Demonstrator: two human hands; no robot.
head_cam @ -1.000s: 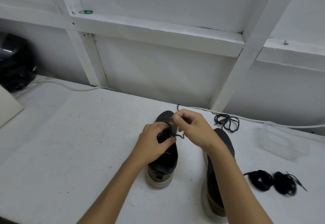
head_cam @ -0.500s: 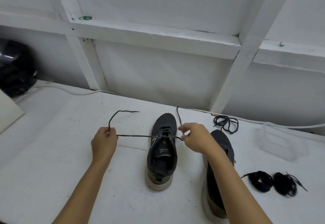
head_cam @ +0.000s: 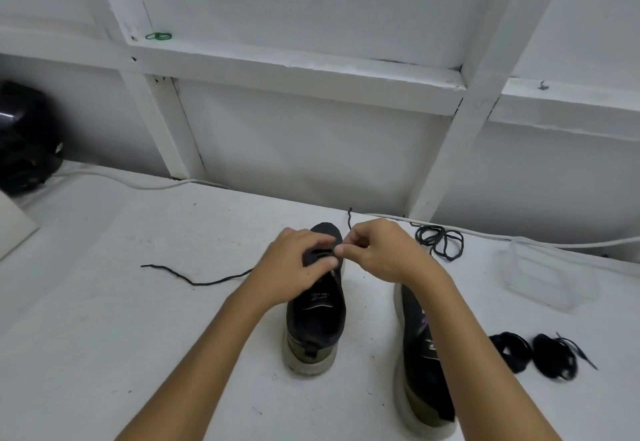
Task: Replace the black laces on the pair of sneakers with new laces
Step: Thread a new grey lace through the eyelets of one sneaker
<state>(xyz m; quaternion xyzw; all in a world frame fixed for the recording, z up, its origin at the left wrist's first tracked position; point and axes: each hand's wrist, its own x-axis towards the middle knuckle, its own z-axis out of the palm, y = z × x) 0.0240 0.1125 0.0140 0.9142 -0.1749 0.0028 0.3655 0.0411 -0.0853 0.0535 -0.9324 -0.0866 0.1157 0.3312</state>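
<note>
Pinching: my right hand (head_cam: 381, 253) grips the black lace (head_cam: 194, 279) at the left sneaker (head_cam: 317, 319) toe; left hand (head_cam: 294, 267) curled there, grip unclear. On the table (head_cam: 104, 336): two sneakers, two coiled laces (head_cam: 533, 354), one loose bundle (head_cam: 440, 241).

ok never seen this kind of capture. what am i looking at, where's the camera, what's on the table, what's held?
No robot: one camera worn on a person's head, looking down at their bare hands. On the white table stand two dark sneakers. The left hand and right hand work at the toe end of the left sneaker; the right hand pinches its black lace, whose other end trails left. The right sneaker waits. Also there: a loose lace, two lace bundles and a clear container.
</note>
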